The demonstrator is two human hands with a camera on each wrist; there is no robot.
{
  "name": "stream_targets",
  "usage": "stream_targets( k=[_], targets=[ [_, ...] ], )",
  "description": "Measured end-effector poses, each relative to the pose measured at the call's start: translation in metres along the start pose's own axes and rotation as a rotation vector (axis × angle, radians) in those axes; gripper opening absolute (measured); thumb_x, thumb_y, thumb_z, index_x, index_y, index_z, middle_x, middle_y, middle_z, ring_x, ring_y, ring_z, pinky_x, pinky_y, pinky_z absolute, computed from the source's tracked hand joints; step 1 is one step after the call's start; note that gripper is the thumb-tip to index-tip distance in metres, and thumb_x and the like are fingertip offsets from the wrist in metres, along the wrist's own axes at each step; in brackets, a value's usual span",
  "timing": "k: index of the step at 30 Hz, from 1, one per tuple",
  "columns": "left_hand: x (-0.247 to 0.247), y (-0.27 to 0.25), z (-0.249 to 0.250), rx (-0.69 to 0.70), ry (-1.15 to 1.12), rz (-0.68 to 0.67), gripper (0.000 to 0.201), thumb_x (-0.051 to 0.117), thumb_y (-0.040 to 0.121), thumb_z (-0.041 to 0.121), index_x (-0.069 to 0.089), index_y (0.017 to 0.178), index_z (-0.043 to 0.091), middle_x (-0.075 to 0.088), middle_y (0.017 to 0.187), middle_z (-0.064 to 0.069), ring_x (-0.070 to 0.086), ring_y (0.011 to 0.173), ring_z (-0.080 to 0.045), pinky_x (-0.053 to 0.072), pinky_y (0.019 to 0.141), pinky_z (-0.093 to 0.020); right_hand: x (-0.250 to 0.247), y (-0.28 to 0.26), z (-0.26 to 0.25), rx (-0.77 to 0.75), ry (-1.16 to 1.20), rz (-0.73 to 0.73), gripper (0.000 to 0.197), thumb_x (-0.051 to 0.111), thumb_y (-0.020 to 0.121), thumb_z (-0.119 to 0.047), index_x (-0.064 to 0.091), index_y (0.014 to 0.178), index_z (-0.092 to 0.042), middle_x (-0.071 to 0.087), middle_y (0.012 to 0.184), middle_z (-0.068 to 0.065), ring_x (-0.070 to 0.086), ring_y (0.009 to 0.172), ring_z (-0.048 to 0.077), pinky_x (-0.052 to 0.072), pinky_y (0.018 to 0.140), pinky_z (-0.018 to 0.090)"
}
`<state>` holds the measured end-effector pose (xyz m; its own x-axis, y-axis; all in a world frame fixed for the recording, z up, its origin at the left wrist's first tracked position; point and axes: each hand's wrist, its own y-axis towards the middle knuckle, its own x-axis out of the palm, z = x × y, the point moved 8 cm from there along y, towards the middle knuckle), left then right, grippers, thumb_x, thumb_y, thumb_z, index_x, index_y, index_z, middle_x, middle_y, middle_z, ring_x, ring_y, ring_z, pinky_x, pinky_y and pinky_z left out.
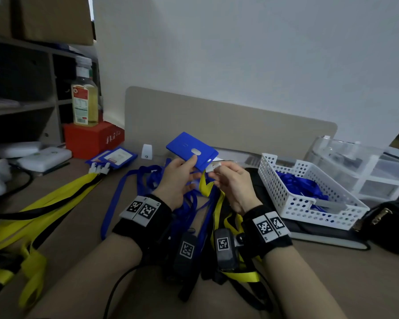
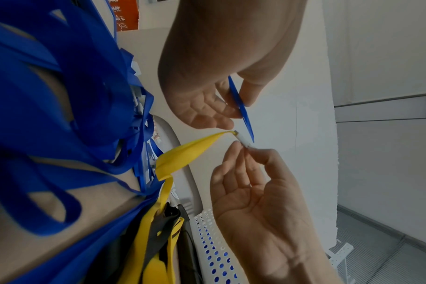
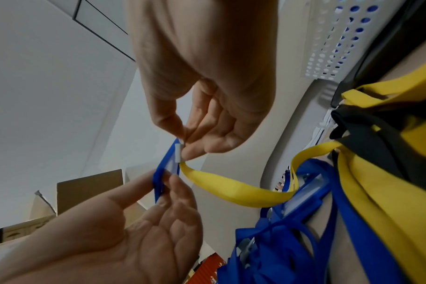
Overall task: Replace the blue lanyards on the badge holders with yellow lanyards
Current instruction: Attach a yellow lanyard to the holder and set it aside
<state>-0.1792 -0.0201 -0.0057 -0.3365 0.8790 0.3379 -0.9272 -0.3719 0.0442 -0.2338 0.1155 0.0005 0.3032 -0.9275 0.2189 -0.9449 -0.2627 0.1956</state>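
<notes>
We hold the holder (image 1: 189, 151) above the desk (image 1: 83, 217), our right hand (image 1: 230, 180) pinching the white clip (image 1: 213, 167) of a yellow lanyard (image 1: 205, 187) at its corner; whether it has latched we cannot tell. Left hand (image 1: 177, 178) grips the holder's edge. Two finished holders (image 1: 112, 156) lie left of it, more blue lanyards (image 1: 148, 180) beneath, so several remain.

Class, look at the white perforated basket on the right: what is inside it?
Inside the white basket lies a heap of blue lanyards. Its walls and the heap hide the basket floor, so anything underneath cannot be seen.
</notes>
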Motion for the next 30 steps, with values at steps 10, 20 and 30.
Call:
stream_targets(
  k=[10, 20, 30],
  targets=[
    [0.003, -0.001, -0.005, 0.058, 0.035, 0.042, 0.014, 0.054, 0.097, 0.028, 0.057, 0.102, 0.015, 0.066, 0.089, 0.000, 0.061, 0.066, -0.007, 0.042, 0.055, -0.021, -0.004, -0.001, 0.006, 0.020, -0.007, 0.010, 0.008, 0.061, 0.089, -0.002, 0.066, 0.092, -0.008, 0.070, 0.080, 0.008, 0.067, 0.069, 0.010, 0.048, 0.055, 0.016],
    [-0.001, -0.002, 0.001, 0.154, 0.160, 0.118, 0.014, 0.058, 0.093, 0.018, 0.055, 0.082, 0.011, 0.064, 0.075, -0.002, 0.059, 0.045, -0.001, 0.038, 0.038, -0.013, -0.008, -0.002, 0.001, -0.050, -0.089, 0.052, 0.011, 0.060, 0.088, -0.005, 0.064, 0.079, -0.010, 0.067, 0.068, 0.000, 0.062, 0.060, 0.009, 0.044, 0.053, 0.018],
    [0.000, -0.002, -0.002, 0.141, 0.209, 0.137, 0.028, 0.062, 0.089, 0.015, 0.046, 0.067, 0.014, 0.048, 0.059, 0.000, 0.040, 0.037, -0.003, 0.031, 0.036, -0.016, -0.007, -0.004, -0.004, -0.114, -0.156, 0.062, 0.021, 0.057, 0.086, 0.004, 0.058, 0.068, -0.007, 0.055, 0.050, -0.003, 0.051, 0.047, 0.006, 0.044, 0.050, 0.017]
  ],
)
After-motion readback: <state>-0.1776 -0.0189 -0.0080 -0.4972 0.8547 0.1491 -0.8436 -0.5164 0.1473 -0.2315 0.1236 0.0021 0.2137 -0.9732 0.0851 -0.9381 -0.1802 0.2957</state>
